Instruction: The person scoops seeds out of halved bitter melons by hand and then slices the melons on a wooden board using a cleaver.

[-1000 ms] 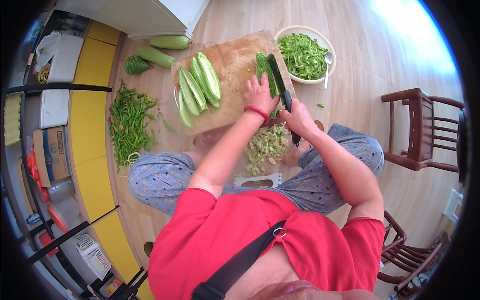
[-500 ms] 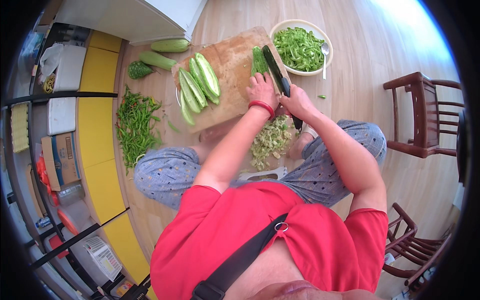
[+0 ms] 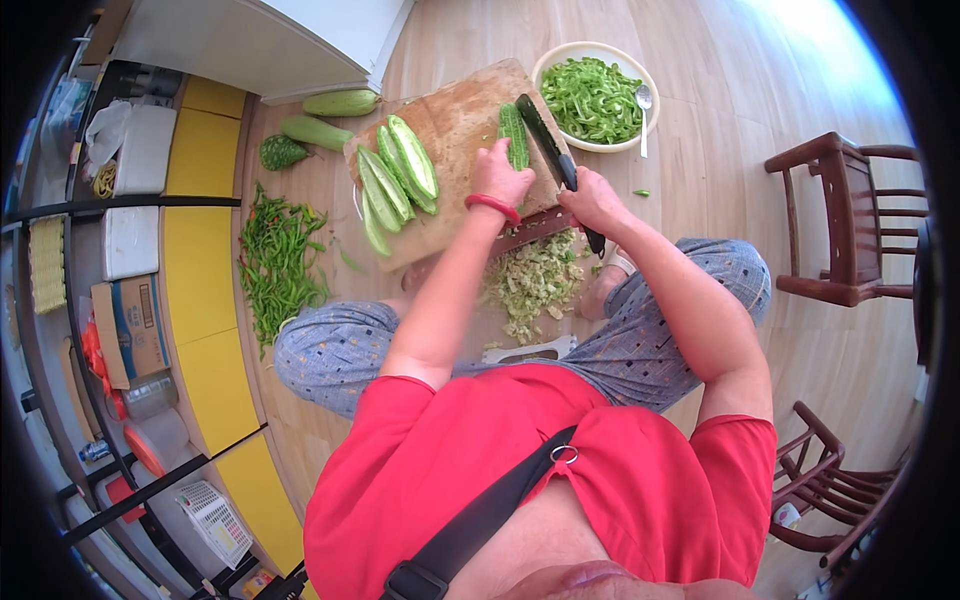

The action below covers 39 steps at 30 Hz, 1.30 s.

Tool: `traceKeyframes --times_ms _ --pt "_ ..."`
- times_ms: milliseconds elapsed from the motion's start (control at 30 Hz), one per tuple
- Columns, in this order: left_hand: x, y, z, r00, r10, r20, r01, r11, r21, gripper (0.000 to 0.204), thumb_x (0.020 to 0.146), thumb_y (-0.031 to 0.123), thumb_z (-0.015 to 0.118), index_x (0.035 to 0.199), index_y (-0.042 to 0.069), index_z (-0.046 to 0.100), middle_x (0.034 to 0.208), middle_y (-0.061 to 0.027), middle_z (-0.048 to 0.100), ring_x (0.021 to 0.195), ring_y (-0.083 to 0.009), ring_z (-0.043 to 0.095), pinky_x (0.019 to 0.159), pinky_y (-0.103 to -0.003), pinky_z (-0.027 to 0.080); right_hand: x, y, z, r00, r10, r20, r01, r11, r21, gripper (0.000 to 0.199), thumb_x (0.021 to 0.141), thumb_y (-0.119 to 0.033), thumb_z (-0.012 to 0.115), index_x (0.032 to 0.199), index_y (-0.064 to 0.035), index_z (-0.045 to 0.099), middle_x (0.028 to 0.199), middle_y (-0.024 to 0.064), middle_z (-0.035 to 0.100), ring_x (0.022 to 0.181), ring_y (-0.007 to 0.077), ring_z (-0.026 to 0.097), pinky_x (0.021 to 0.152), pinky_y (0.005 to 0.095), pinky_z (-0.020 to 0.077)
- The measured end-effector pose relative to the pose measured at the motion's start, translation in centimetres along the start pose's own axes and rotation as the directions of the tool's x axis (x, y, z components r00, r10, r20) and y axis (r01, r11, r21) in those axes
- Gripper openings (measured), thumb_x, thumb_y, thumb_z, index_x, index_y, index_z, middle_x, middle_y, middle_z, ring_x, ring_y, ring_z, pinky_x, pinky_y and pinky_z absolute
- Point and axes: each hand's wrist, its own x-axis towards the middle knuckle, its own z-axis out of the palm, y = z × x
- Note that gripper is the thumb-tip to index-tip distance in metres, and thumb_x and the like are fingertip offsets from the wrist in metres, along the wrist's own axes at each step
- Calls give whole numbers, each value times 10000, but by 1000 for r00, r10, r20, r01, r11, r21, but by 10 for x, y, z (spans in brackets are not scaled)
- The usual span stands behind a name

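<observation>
My left hand [image 3: 503,177], with a red band at its wrist, is closed around the near end of a bumpy green gourd piece [image 3: 514,130]. This piece lies near the right edge of the wooden cutting board [image 3: 460,110]. My right hand [image 3: 598,204] grips the handle of a black-bladed knife [image 3: 540,130]. The blade is tilted along the board's right edge, just right of the gourd piece and apart from it. Several hollowed pale-green gourd halves [image 3: 412,157] lie on the board's left part, cut side showing.
A cream bowl [image 3: 651,120] of sliced green gourd with a spoon [image 3: 644,115] stands beyond the board. Scooped pulp [image 3: 535,285] lies between my legs. Whole gourds [image 3: 315,130] and green chilies [image 3: 275,250] are at left; yellow-fronted shelves [image 3: 200,270] and wooden chairs [image 3: 850,220] flank me.
My left hand has drawn back toward me and left, away from the knife. The gourd piece has shifted slightly left, opening a gap to the blade. My right hand still grips the knife.
</observation>
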Motion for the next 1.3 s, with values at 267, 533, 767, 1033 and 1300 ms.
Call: traceKeyframes --times_ms 267,533,767,1033,1300 --pt "-5 -56 24 963 255 -84 -263 959 -105 486 662 177 673 1116 43 561 1004 -191 463 923 -335 517 849 -376 437 -4 -16 4 999 -3 48 7 997 -74 281 763 -158 520 948 53 493 659 214 603 602 315 625 629 399 496" --pt "17 -53 9 950 300 -81 -304 952 -40 534 706 227 694 1178 49 517 1064 -182 491 959 -319 527 843 -375 437 13 23 20 993 -93 -75 84 990 -114 285 729 -119 537 942 66 492 831 308 583 851 438 570 754 460 448" --pt "14 -49 35 976 197 -95 -206 975 -86 566 725 189 671 1234 54 465 988 -170 518 869 -307 539 768 -372 449 6 23 66 987 29 -160 -28 1000 5 343 763 -190 557 995 44 462 847 290 576 825 439 569 728 460 457" --pt "22 -59 30 981 194 0 -186 942 -281 545 762 175 642 1258 84 435 999 -178 512 882 -344 552 795 -388 456 2 16 76 984 73 -162 -50 988 147 368 785 -231 579 1010 37 464 841 273 584 822 415 586 725 454 454" --pt "19 -53 25 910 407 -83 -395 910 130 594 731 229 677 1249 61 439 1206 -167 423 1096 -328 453 873 -409 429 -13 2 64 978 -93 -186 40 962 -269 340 826 -224 572 1005 36 446 774 231 580 708 357 586 657 436 457"
